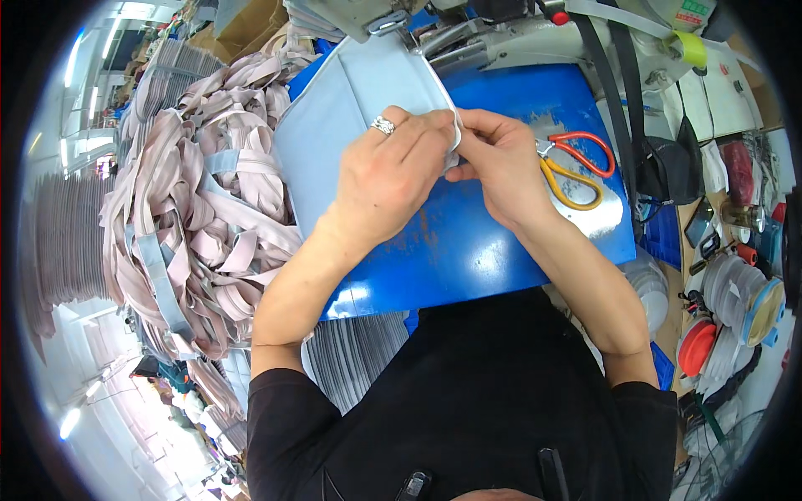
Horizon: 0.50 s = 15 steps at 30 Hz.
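A light blue-grey fabric panel (322, 125) with a pale edging lies on the blue sewing table (468, 259), its far end beneath the sewing machine's head (393, 25). My left hand (393, 171), with a ring on one finger, presses on the panel near its right edge, fingers curled over that edge. My right hand (501, 159) pinches the same edge from the right side, thumb and forefinger together. Between the hands, the edging (456, 138) bends; the fingertips partly hide it. Just right of my right hand rest scissors (576, 171) with one red and one yellow handle.
A big heap of pinkish-grey fabric strips (209, 200) rises at the left against the table. Stacked grey pieces (351, 359) sit below the table's front edge. Black straps (618, 100) hang at the right, beside a cluttered shelf with tape rolls (735, 301).
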Each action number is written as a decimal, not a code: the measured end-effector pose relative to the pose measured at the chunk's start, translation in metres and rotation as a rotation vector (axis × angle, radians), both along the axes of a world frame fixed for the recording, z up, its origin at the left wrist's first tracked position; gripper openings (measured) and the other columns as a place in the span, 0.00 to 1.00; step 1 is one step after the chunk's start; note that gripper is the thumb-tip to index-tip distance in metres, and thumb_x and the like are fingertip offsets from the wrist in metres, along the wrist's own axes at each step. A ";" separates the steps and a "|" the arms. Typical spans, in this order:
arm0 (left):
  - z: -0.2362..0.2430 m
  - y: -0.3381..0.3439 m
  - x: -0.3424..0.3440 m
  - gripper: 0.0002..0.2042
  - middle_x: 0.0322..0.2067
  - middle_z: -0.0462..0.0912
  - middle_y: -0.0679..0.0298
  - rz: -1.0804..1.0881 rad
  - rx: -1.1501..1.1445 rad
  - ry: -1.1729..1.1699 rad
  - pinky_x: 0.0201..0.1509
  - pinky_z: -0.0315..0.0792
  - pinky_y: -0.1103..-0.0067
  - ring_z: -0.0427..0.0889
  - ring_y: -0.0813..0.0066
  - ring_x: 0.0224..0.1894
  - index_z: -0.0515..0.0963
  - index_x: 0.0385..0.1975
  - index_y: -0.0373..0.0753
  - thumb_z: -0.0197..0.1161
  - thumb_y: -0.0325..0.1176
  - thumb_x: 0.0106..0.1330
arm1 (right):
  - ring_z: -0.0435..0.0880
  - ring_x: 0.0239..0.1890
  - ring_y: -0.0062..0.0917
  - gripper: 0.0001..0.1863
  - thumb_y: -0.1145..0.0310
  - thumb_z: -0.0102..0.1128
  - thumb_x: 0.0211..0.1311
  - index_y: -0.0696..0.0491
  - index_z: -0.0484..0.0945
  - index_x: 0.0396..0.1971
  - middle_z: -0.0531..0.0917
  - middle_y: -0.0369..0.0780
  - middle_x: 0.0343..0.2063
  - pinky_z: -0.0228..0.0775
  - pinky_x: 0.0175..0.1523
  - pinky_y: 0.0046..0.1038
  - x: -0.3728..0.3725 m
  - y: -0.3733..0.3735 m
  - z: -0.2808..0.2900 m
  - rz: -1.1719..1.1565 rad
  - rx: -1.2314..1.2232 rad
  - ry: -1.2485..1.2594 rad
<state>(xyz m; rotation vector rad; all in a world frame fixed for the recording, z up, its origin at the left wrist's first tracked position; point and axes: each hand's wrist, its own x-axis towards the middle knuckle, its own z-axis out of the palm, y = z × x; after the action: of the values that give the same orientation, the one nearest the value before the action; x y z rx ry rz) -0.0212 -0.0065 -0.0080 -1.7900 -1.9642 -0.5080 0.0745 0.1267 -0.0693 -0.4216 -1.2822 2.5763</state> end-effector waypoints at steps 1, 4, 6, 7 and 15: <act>0.002 0.001 -0.005 0.13 0.42 0.87 0.63 0.004 -0.008 -0.003 0.33 0.79 0.75 0.81 0.67 0.34 0.80 0.36 0.36 0.69 0.22 0.49 | 0.85 0.33 0.14 0.12 0.67 0.67 0.71 0.58 0.86 0.49 0.87 0.35 0.34 0.81 0.34 0.18 -0.006 0.001 0.002 0.008 -0.001 0.001; 0.003 0.007 -0.025 0.14 0.41 0.86 0.63 -0.028 -0.008 -0.026 0.33 0.78 0.74 0.81 0.65 0.34 0.80 0.37 0.37 0.68 0.20 0.50 | 0.85 0.34 0.14 0.11 0.68 0.67 0.71 0.57 0.86 0.48 0.87 0.34 0.36 0.82 0.36 0.19 -0.027 0.004 0.001 -0.013 -0.016 0.002; 0.007 0.010 -0.035 0.15 0.42 0.88 0.64 0.008 -0.047 -0.053 0.38 0.79 0.72 0.82 0.63 0.36 0.82 0.39 0.37 0.69 0.18 0.49 | 0.85 0.34 0.14 0.11 0.68 0.68 0.70 0.57 0.86 0.47 0.88 0.35 0.37 0.82 0.36 0.21 -0.040 0.005 0.003 -0.049 -0.020 -0.017; 0.009 0.009 -0.038 0.16 0.43 0.89 0.65 0.029 -0.067 -0.068 0.41 0.79 0.71 0.83 0.63 0.37 0.82 0.39 0.37 0.70 0.17 0.49 | 0.85 0.35 0.14 0.11 0.68 0.68 0.70 0.56 0.87 0.47 0.88 0.35 0.37 0.81 0.36 0.21 -0.046 0.005 0.005 -0.066 -0.018 -0.037; -0.024 -0.014 -0.004 0.19 0.54 0.85 0.47 -0.121 0.141 -0.179 0.61 0.77 0.70 0.85 0.50 0.55 0.80 0.50 0.31 0.66 0.17 0.56 | 0.81 0.30 0.16 0.11 0.71 0.76 0.56 0.64 0.89 0.34 0.88 0.37 0.29 0.71 0.35 0.21 -0.078 -0.004 0.001 -0.343 -0.070 0.019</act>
<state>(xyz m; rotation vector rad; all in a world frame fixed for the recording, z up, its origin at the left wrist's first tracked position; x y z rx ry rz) -0.0247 -0.0205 -0.0323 -1.8358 -1.8884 -0.8520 -0.0039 0.1228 -0.0686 -0.5739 -1.0131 2.3334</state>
